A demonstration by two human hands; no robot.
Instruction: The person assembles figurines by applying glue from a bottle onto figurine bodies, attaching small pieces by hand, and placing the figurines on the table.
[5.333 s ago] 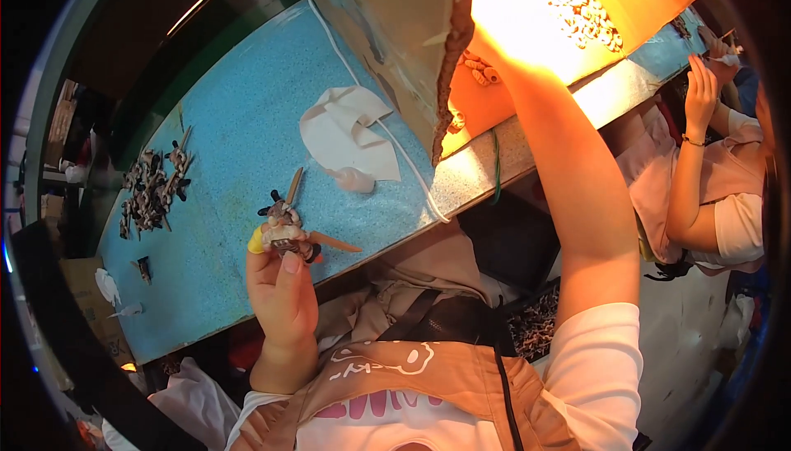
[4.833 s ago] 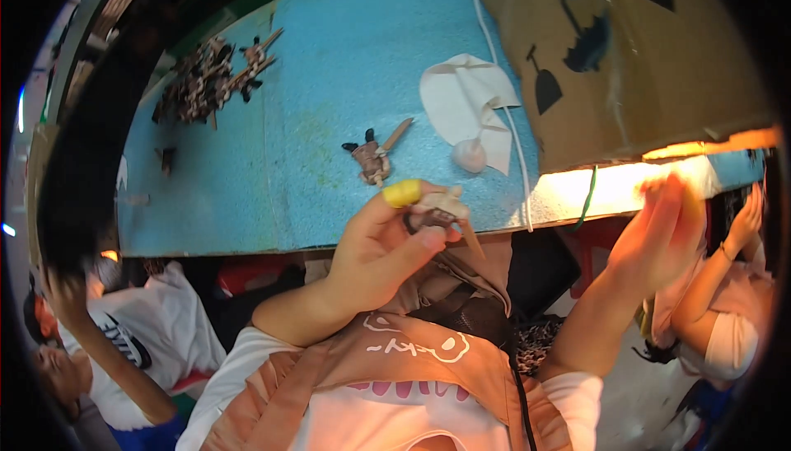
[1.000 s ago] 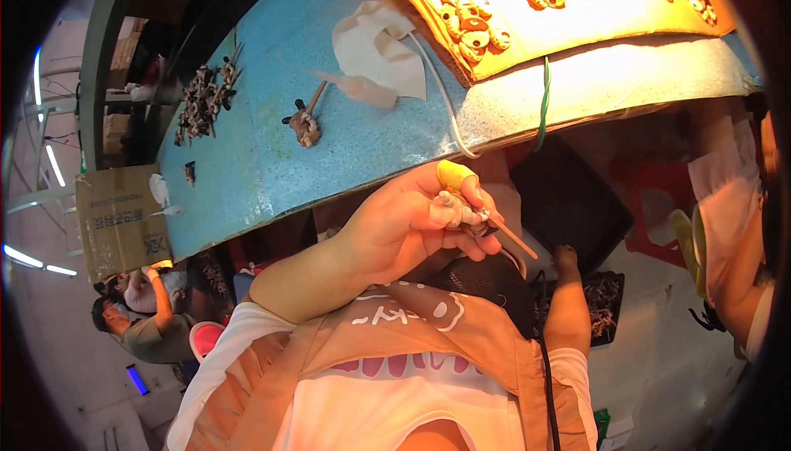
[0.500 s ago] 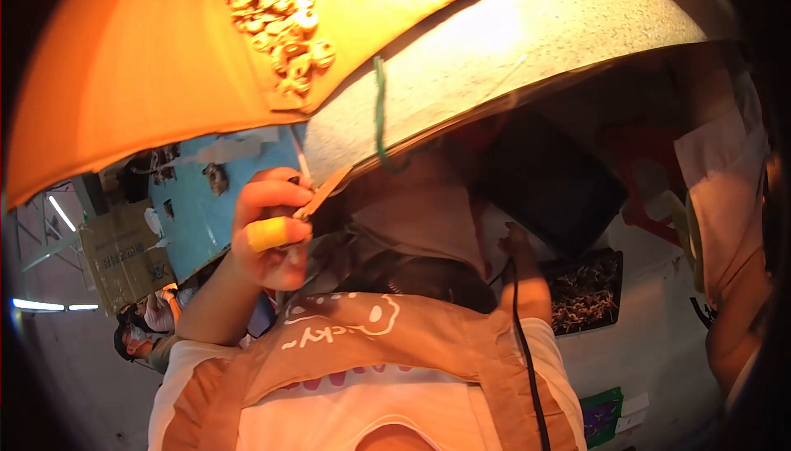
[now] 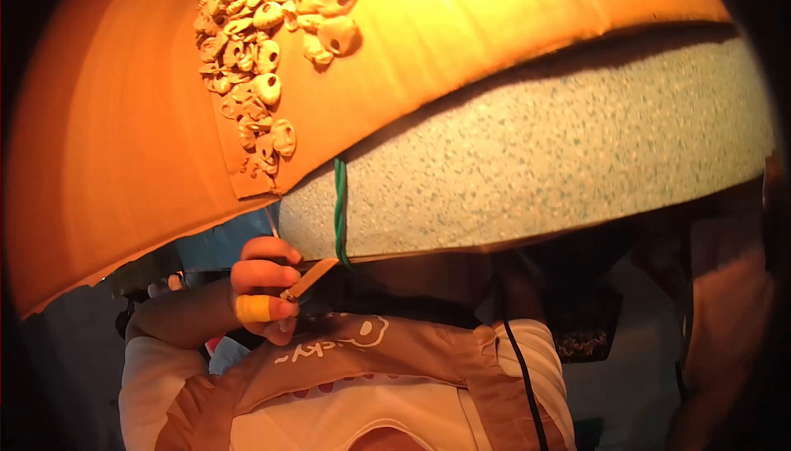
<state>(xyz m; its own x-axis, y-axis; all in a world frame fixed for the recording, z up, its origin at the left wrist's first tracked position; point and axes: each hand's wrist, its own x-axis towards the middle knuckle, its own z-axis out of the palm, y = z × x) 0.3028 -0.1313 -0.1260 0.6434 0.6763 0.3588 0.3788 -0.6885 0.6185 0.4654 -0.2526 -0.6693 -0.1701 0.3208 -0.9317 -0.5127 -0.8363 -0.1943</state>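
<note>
L hand [image 5: 265, 290]: fingers curled, gripped 1 tan strip [image 5: 317, 276]
Axis: ran approx 8–2 o'clock, tip twd 2
R hand: couldn't tell

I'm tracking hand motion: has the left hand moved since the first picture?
Yes: the left hand has moved rightward, closer to the hanging green cord.

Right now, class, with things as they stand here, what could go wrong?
The tan blade-like piece sticking out of the left hand appears close to the green cord, so it might catch. The small holed pieces lie heaped near the edge of the cardboard; a nudge could spill a few.
</note>
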